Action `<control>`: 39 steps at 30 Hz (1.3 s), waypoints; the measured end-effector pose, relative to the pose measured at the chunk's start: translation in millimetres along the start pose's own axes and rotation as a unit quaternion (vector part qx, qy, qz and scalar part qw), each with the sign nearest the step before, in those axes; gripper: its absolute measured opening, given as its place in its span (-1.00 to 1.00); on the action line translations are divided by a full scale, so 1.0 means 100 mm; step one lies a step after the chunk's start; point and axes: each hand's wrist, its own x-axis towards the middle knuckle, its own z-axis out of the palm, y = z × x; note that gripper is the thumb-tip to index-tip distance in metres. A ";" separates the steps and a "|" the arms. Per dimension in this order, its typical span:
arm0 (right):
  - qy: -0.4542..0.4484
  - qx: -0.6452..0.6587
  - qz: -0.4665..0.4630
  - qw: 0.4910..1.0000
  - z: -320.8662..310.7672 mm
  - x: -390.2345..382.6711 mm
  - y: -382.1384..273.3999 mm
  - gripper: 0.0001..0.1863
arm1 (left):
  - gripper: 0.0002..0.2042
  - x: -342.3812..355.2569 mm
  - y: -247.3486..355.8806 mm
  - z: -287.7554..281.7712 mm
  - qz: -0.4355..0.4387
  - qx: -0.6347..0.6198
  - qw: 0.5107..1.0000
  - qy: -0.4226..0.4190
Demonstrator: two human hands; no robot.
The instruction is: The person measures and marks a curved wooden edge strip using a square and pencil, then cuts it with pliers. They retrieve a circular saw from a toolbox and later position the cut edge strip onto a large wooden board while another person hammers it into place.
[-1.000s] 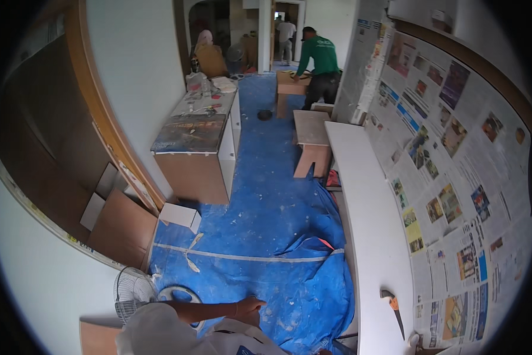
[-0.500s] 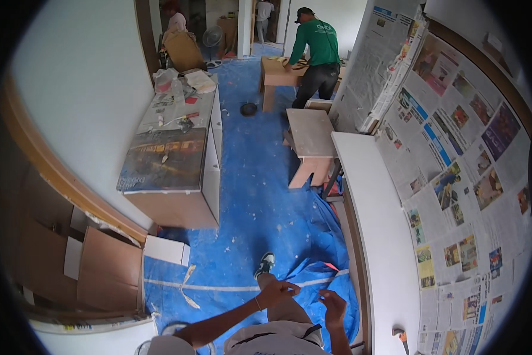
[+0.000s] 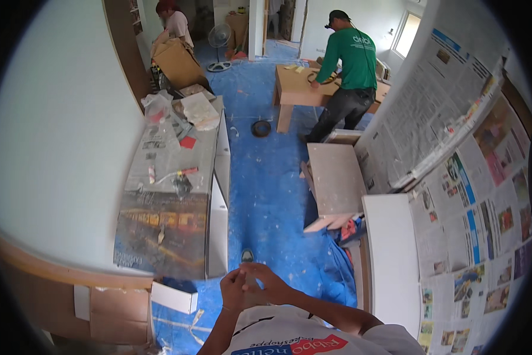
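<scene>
My left hand point(image 3: 233, 290) and my right hand point(image 3: 266, 283) meet in front of my body, above the blue floor sheet point(image 3: 263, 195). The fingers of both are curled and pinched together, with fingertips close or touching. Whatever may lie between them is too small or hidden to make out. Just beyond the hands, the tip of my shoe point(image 3: 247, 255) shows on the sheet. To the left stands a low white cabinet point(image 3: 218, 234), its top covered with a printed sheet point(image 3: 162, 228) and clutter.
On the right run a white ledge point(image 3: 390, 248) and a newspaper-covered wall point(image 3: 455, 219). Ahead on that side is a stool-like wooden piece point(image 3: 337, 177). A person in green point(image 3: 351, 59) works at a wooden table point(image 3: 301, 86); another person point(image 3: 174, 26) is near a fan point(image 3: 220, 36). A black roll point(image 3: 260, 128) lies on the floor.
My hands, apart before, have come together. The view has moved forward, so the cabinet, wooden pieces and people appear closer. The person at the back left shows more fully beside the cardboard.
</scene>
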 end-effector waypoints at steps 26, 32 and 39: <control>0.350 -0.051 0.104 0.930 -5.33 6.22 2.35 -0.87 | -0.79 8.01 2.72 3.30 -0.021 0.129 0.965 -0.226; 0.199 -0.092 0.052 0.974 -6.33 7.86 2.38 -0.83 | -0.73 9.56 3.22 3.70 -0.125 -0.146 0.959 -0.210; 0.345 -0.162 0.036 0.924 -7.61 9.07 3.21 -0.83 | -0.69 11.68 3.52 5.24 -0.288 -0.308 0.856 -0.299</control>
